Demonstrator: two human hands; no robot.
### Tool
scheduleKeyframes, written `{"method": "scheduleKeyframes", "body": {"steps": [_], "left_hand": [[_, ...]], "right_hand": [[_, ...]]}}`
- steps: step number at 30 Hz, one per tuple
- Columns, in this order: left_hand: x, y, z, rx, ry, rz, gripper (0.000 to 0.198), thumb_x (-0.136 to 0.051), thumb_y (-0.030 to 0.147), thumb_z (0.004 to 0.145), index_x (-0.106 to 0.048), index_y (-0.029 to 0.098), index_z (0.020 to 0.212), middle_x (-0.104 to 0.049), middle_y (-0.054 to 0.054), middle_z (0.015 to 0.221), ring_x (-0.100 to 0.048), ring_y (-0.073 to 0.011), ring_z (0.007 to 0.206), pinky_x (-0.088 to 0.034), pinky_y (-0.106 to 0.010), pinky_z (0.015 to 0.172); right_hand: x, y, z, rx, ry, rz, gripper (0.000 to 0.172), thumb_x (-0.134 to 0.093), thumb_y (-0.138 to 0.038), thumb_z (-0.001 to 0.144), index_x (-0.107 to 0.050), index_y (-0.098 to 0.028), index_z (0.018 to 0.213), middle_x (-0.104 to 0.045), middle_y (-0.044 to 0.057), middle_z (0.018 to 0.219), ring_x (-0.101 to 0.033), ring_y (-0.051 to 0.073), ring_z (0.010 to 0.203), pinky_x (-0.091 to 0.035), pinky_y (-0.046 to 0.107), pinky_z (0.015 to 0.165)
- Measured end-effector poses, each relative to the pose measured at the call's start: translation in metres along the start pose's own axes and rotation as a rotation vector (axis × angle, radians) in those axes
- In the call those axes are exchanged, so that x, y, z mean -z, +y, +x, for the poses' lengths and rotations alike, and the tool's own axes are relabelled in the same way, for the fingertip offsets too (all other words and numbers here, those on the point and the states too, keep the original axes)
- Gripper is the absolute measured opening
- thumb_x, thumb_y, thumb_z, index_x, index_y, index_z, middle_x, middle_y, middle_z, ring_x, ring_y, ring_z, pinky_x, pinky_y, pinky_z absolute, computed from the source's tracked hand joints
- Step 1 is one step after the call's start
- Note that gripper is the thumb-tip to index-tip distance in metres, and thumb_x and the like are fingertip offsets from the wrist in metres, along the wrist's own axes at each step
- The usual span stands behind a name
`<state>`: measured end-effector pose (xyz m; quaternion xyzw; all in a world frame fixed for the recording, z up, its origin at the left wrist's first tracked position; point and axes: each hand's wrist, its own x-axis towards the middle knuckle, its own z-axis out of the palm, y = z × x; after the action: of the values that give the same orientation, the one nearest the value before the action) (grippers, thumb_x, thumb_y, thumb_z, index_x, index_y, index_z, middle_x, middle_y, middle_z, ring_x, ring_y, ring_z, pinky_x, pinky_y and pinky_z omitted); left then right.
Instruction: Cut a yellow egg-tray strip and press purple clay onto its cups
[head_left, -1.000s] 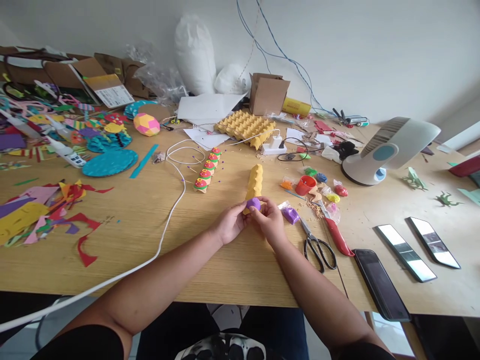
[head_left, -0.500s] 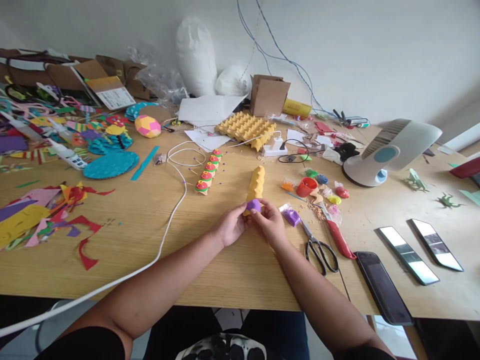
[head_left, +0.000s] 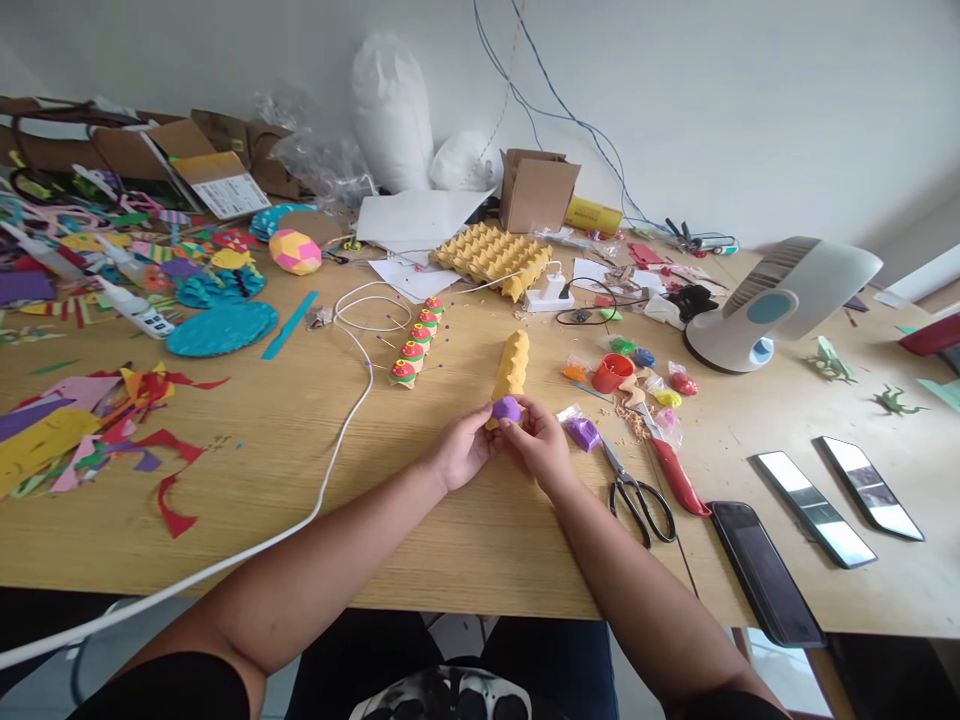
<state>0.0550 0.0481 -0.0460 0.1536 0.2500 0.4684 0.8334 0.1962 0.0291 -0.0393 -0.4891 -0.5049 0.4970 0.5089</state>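
Note:
A yellow egg-carton strip [head_left: 514, 362] points away from me on the wooden table. Purple clay [head_left: 507, 409] covers its near end. My left hand [head_left: 463, 447] grips that end from the left, fingers closed around it. My right hand [head_left: 541, 445] holds the same end from the right, its thumb pressed on the purple clay. The fingers' undersides are hidden. Right of my hands lies a packet of purple clay [head_left: 583, 433]. A red and green decorated strip [head_left: 417, 343] with purple-tipped sticks sits to the left.
Scissors [head_left: 641, 500], a red-handled knife [head_left: 681, 480] and a phone [head_left: 766, 572] lie to the right, with a red cup [head_left: 613, 373] and clay packets beyond. A white fan [head_left: 776, 305] stands farther back. A white cable [head_left: 330, 460] crosses the left side near paper scraps [head_left: 82, 430].

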Motion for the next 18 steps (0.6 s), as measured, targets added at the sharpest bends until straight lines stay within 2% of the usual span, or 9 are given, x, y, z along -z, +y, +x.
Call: {"method": "scheduleKeyframes", "body": {"steps": [7,15,18], "left_hand": [[-0.0016,0.0005,-0.0013,0.001,-0.009,0.008,0.022,-0.06,0.024,0.096,-0.073,0.01,0.106,-0.073,-0.009,0.101,-0.067,-0.0128,0.084,-0.056,-0.023,0.078],[-0.0015,0.0015,-0.001,-0.002,-0.012,-0.004,0.02,-0.061,0.024,0.096,-0.073,0.01,0.105,-0.072,-0.008,0.097,-0.065,-0.011,0.078,-0.054,-0.022,0.074],[-0.0015,0.0015,-0.0008,-0.002,-0.005,-0.004,0.019,-0.062,0.024,0.095,-0.073,0.011,0.104,-0.072,-0.008,0.095,-0.065,-0.0115,0.078,-0.054,-0.022,0.073]], "right_hand": [[-0.0002,0.0041,0.0005,0.009,0.012,0.017,0.051,-0.076,-0.05,0.078,-0.067,-0.023,0.121,-0.068,0.001,0.083,-0.063,0.018,0.076,-0.054,0.029,0.069],[-0.0031,0.0032,0.0006,0.035,-0.006,0.083,0.052,-0.074,-0.049,0.081,-0.064,-0.023,0.125,-0.071,0.004,0.105,-0.066,0.019,0.092,-0.056,0.032,0.082],[-0.0035,0.0036,0.0003,0.043,0.019,0.055,0.053,-0.074,-0.05,0.081,-0.064,-0.022,0.125,-0.071,0.005,0.105,-0.065,0.02,0.092,-0.056,0.033,0.084]]}}
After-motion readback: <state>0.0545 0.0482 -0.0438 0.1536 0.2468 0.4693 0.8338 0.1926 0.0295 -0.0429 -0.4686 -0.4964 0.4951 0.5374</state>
